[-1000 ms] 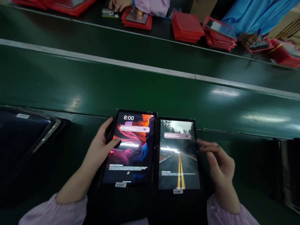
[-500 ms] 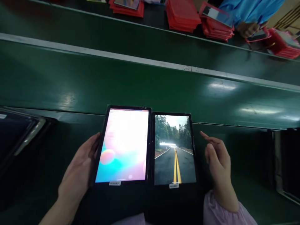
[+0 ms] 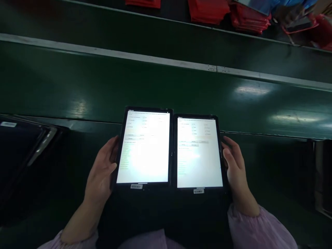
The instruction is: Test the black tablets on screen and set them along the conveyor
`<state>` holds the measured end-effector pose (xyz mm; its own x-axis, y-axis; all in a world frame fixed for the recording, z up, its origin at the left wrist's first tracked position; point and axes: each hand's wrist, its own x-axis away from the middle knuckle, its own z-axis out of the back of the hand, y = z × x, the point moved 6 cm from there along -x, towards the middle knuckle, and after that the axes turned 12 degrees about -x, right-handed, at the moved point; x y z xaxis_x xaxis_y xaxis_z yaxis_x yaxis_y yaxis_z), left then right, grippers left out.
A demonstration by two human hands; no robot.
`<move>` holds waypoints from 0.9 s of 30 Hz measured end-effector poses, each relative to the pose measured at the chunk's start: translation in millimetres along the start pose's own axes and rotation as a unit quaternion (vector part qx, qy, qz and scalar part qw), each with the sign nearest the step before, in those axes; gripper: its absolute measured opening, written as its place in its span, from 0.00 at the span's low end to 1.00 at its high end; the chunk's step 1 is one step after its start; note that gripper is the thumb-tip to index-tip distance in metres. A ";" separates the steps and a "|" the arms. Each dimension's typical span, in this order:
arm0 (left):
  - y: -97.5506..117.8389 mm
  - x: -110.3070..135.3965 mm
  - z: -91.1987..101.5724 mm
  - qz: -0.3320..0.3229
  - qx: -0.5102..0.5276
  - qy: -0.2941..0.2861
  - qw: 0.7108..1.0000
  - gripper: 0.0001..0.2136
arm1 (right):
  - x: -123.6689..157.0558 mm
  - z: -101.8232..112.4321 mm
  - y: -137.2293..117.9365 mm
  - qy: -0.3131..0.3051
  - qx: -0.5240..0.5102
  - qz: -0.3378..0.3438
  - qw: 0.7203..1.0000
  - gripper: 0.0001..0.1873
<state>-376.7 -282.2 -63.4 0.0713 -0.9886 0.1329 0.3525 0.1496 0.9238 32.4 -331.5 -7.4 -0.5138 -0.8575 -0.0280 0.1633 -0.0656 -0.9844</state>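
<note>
Two black tablets lie side by side in front of me, both lit with bright white screens of small text. My left hand grips the left edge of the left tablet, fingers curled round its frame. My right hand holds the right edge of the right tablet, thumb against the bezel. Small white labels sit on the bottom bezel of each tablet. Pale pink sleeves cover both my wrists.
A dark green conveyor belt with a grey rail runs across beyond the tablets. Stacks of red cases lie on the far side. A dark tray of tablets sits at my left. A dark bin edge is at right.
Both screens went from lock-screen wallpapers to white pages of text. My right hand moved from hovering with a pointing finger to gripping the right tablet's edge. The camera tilted down slightly.
</note>
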 end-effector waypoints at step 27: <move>11.9 -8.7 4.7 0.038 -0.079 -0.032 0.996 0.52 | 68.0 -35.7 -89.5 -0.299 0.169 0.350 0.872 0.12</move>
<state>-377.6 -271.9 -51.8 0.0464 -0.9726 0.2280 0.4919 0.2209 0.8422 -47.3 -365.7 72.5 0.3250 -0.8541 -0.4060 0.5518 0.5199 -0.6521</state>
